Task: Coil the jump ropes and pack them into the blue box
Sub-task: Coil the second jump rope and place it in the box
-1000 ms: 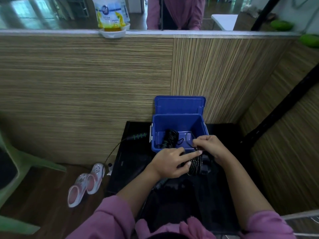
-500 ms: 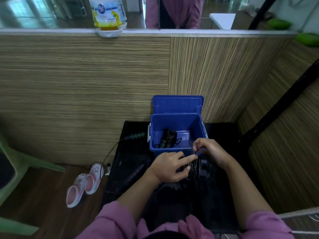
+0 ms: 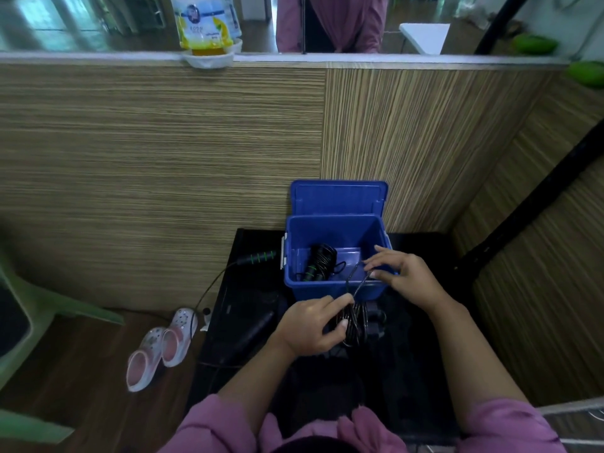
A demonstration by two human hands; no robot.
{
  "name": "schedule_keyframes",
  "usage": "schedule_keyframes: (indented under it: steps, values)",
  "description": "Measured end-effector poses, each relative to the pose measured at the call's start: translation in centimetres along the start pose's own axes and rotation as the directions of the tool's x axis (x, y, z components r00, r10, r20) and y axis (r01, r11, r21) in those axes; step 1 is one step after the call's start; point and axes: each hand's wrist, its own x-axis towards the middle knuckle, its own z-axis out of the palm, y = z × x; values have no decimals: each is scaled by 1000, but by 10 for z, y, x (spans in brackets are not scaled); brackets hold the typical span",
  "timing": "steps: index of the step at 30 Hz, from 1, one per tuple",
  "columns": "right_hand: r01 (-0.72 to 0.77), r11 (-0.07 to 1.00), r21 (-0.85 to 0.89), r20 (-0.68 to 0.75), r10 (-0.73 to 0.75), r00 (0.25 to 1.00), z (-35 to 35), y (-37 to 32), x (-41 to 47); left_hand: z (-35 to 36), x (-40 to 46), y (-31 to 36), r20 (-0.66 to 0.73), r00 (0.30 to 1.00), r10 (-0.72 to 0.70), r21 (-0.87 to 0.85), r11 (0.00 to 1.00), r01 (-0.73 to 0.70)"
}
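My left hand (image 3: 310, 328) held a bundle of black rope (image 3: 354, 325), the jump rope I was coiling, with my fingers curled round the loops and my thumb pressed on them. The bundle hung just to the right of that grip, over the black bench (image 3: 248, 289). One thin strand went up from it to my right hand (image 3: 405, 276), which pinched the strand between thumb and fingertip, while the other fingers were spread out. That hand was right over the near right corner of the blue box (image 3: 336, 286), and the strand crossed the box's front wall. The box stood open just past both of my hands, with its lid (image 3: 338, 197) standing up against the wood wall (image 3: 163, 158) behind it. Inside the box, past my left grip, lay another coiled jump rope (image 3: 322, 259), black with green bands on the handle. To the left of the box, a loose rope handle (image 3: 258, 257) with green rings lay on the bench, and its cord hung down off the edge. Further left of my left hand, on the floor, was a pair of pink shoes (image 3: 163, 344). My pink sleeves (image 3: 215, 426) showed at the bottom.
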Motion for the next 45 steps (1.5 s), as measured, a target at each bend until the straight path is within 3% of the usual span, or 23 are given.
schedule_keyframes:
  steps: [4,7,14,24,29,32,38,45]
  values:
    - [-34,997,69,-131,43,990,5,-9,-1,1,-2,0,-29,998,-58,-34,998,57]
    - [-78,995,62,-128,86,988,7,-13,0,3,-2,-1,-36,997,-72,9,997,73]
    - [24,981,-194,-192,-62,980,18,-31,3,14,2,4,-27,996,-81,104,991,83]
    - [-228,933,-279,-229,165,959,26,-44,9,20,3,7,-53,977,-206,56,976,209]
    - [-317,903,-290,-287,234,929,29,-53,9,25,8,14,-76,967,-245,126,959,253]
    - [-406,900,-161,-329,339,881,31,-55,8,25,9,14,-62,952,-299,153,940,305]
    - [-571,783,246,-196,617,762,29,-47,3,23,5,13,-165,935,-314,149,929,339]
    - [-570,700,431,-122,671,731,30,-36,1,20,1,9,-163,979,-120,272,949,162]
